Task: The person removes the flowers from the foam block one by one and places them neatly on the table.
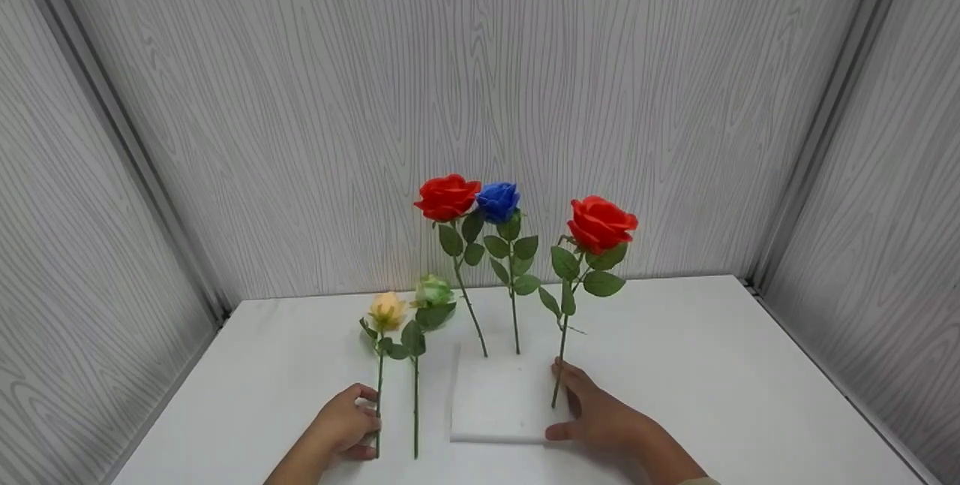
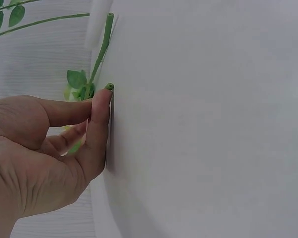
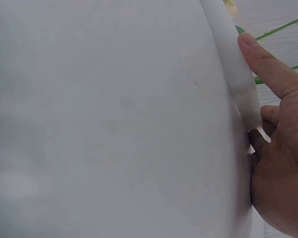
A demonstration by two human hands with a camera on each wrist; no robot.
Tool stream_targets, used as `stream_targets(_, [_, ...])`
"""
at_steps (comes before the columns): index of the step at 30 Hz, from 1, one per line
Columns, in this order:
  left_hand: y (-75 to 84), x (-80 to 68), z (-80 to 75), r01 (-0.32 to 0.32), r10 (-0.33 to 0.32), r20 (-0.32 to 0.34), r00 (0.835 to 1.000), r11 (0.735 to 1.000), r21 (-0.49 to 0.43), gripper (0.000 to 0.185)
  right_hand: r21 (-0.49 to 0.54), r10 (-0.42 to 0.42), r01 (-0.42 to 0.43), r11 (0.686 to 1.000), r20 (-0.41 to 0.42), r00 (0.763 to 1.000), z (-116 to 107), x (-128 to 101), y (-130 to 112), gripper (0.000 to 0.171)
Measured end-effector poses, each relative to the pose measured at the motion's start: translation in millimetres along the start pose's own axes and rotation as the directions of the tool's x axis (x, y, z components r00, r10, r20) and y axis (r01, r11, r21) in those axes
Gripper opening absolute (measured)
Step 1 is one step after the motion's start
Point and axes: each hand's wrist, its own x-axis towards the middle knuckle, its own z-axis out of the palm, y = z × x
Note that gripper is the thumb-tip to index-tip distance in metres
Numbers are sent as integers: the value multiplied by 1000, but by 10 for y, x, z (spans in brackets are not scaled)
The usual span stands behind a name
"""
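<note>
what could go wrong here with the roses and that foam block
The left hand pinches the yellow rose's thin stem near its cut end; lifted from there, the bloom could sag or swing into the green rose beside it. The right hand only rests against the foam block's edge, so pushing in another stem might shift it and tilt the three standing roses.

Left hand [image 1: 346,423] lies low with fingers curled in a pinching grip; right hand [image 1: 600,416] rests flat, fingers straight, thumb out.
</note>
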Motion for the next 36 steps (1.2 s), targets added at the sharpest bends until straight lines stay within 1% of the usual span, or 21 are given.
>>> stream_targets(1, [5, -6, 2, 4, -4, -1, 1000, 1000, 0, 44, 8, 1, -1, 1000, 2, 1000, 2, -1, -1, 119])
stream_targets(5, [12, -19, 27, -18, 18, -15, 1000, 1000, 14, 46, 9, 2, -2, 1000, 4, 1000, 1, 3, 8, 120])
stream_targets(8, [22, -19, 39, -40, 42, -27, 999, 998, 52, 44, 8, 7, -7, 1000, 3, 1000, -2, 8, 13, 120])
stream_targets(15, [35, -28, 38, -63, 68, -23, 997, 986, 157, 42, -9, 2, -2, 1000, -4, 1000, 9, 11, -12, 119])
stream_targets(19, [22, -22, 41, -74, 81, -27, 996, 978, 193, 41, -20, 6, -6, 1000, -1, 1000, 4, 11, -26, 119])
stream_targets(24, [21, -16, 51, -71, 81, -38, 996, 973, 220, 40, -27, -5, 5, 1000, 0, 1000, -4, 9, -30, 117])
stream_targets(29, [43, -39, 56, -89, 107, -44, 993, 947, 307, 35, -6, 40, -40, 999, 3, 999, -4, 9, -34, 118])
stream_targets(31, [56, -47, 60, -106, 127, -41, 991, 934, 341, 33, -6, 53, -53, 999, 4, 999, -3, 10, -38, 117])
stream_targets(36, [77, -41, 74, -108, 126, -30, 992, 932, 346, 32, -5, 57, -57, 998, 0, 998, -5, 13, -52, 115])
